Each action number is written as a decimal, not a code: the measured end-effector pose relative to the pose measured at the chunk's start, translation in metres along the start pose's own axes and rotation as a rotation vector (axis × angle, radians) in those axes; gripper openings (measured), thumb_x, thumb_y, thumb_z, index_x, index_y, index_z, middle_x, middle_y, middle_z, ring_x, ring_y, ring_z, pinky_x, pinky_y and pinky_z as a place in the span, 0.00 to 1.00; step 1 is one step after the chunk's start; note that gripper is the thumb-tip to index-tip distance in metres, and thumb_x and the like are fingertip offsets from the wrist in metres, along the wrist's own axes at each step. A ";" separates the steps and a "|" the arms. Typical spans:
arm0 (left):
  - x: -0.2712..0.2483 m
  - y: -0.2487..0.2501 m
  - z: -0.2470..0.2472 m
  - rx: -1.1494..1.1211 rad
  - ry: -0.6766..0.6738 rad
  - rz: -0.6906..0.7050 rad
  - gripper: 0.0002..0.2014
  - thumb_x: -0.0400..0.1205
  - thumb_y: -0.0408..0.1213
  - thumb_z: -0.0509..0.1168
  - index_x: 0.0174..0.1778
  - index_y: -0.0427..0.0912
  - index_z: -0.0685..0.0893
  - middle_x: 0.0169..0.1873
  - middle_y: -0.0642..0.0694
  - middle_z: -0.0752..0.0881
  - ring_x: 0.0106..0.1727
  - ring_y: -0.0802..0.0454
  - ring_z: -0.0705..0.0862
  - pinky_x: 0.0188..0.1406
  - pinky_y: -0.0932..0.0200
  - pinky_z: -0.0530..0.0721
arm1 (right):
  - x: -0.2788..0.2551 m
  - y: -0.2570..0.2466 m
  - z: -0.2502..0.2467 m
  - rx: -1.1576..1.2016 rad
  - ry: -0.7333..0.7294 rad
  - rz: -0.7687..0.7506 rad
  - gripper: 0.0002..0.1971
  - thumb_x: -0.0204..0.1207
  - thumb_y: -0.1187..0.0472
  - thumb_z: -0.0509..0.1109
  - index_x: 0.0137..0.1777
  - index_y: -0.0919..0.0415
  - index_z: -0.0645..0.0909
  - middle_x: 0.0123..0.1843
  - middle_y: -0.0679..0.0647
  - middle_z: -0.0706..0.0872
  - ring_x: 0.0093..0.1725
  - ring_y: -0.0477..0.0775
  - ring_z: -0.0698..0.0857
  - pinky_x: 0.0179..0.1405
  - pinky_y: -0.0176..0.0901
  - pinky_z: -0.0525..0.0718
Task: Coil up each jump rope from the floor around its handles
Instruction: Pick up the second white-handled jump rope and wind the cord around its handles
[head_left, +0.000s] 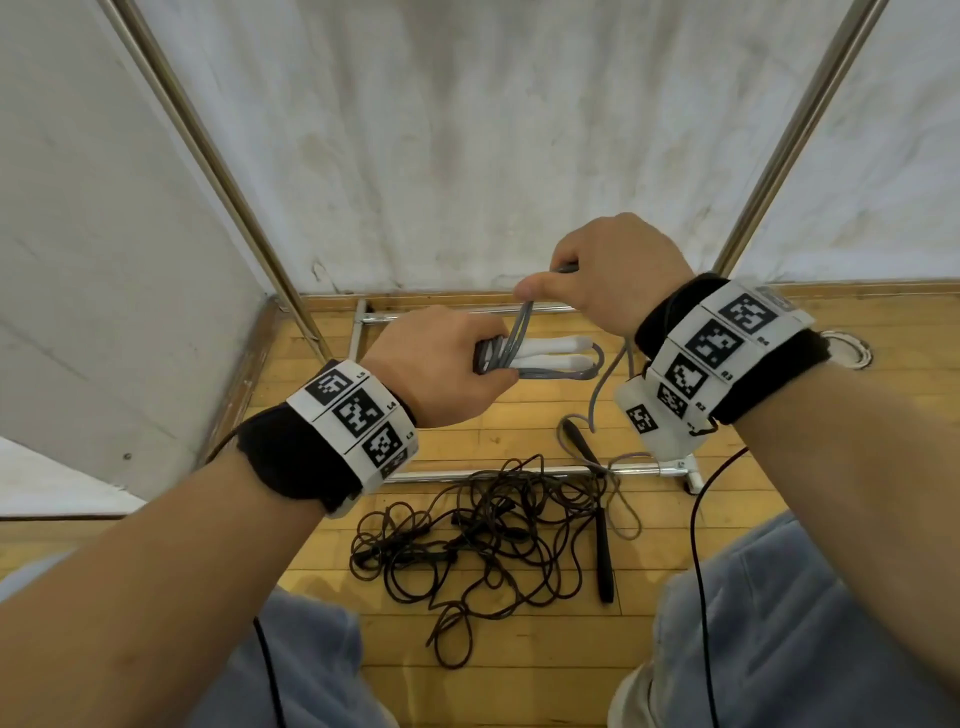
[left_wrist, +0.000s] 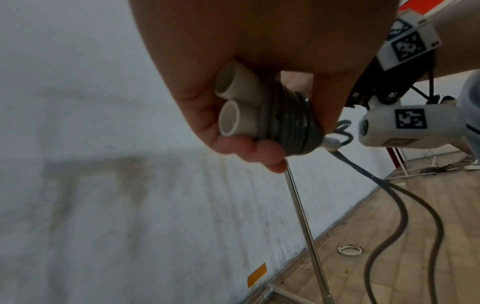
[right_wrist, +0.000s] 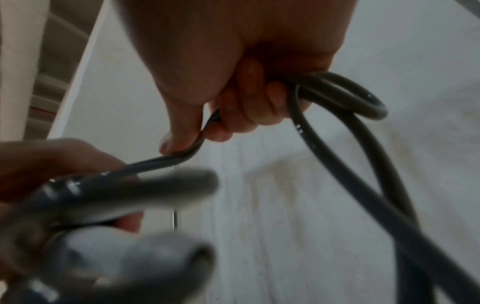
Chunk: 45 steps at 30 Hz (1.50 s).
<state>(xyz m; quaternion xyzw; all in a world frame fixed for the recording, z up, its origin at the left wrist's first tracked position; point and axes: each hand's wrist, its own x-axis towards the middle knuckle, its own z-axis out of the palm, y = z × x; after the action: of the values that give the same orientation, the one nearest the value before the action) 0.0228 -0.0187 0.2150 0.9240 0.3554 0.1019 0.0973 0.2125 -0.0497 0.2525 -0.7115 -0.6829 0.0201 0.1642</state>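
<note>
My left hand (head_left: 441, 364) grips the two white handles (head_left: 550, 352) of the grey jump rope (head_left: 522, 327) side by side. I judge they are held together so they make one core for the winding. In the left wrist view several turns of grey cord already sit tight around them, just beside my fingers (left_wrist: 262, 150), and the hollow handle ends stick out past the turns. The thumb and curled fingers seem to press on the turns so they do not slip.

My right hand (head_left: 618, 280) is above the left one and a little farther from me. It is closed around a doubled length of the grey cord, with the thumb (right_wrist: 179, 135) pinching it against the fingers. I think it keeps the cord tight for the next turn. From this hand the free cord hangs down to the wooden floor (head_left: 675, 519), so some rope is still left to wind.

Below both hands, near my knees, the black jump rope (head_left: 488, 540) lies on the floor in a loose tangle, with one black handle (head_left: 604, 556) at its right side. It is not yet coiled.
</note>
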 end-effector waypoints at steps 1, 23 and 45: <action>-0.001 0.000 -0.003 -0.039 0.008 0.026 0.11 0.78 0.55 0.65 0.46 0.51 0.82 0.27 0.56 0.78 0.29 0.60 0.75 0.26 0.58 0.67 | 0.001 0.002 0.001 0.039 -0.017 0.015 0.28 0.68 0.30 0.65 0.27 0.56 0.77 0.25 0.50 0.76 0.28 0.50 0.75 0.27 0.43 0.68; 0.001 0.007 -0.044 -1.017 0.420 -0.285 0.05 0.73 0.42 0.63 0.43 0.48 0.80 0.33 0.46 0.86 0.34 0.41 0.88 0.19 0.54 0.81 | -0.012 -0.041 0.040 0.807 -0.176 0.028 0.15 0.86 0.49 0.49 0.41 0.52 0.71 0.29 0.48 0.72 0.21 0.40 0.68 0.27 0.37 0.67; 0.004 -0.005 -0.050 -0.771 0.443 -0.267 0.05 0.78 0.42 0.66 0.47 0.50 0.80 0.32 0.46 0.87 0.26 0.43 0.84 0.19 0.57 0.80 | -0.017 -0.049 0.049 0.816 -0.304 0.030 0.20 0.86 0.51 0.52 0.35 0.58 0.74 0.20 0.48 0.79 0.26 0.51 0.78 0.36 0.45 0.79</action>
<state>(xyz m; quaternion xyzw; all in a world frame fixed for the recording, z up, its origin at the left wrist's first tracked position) 0.0097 -0.0068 0.2619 0.7226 0.4195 0.4083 0.3677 0.1517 -0.0552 0.2157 -0.5869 -0.6251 0.3954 0.3292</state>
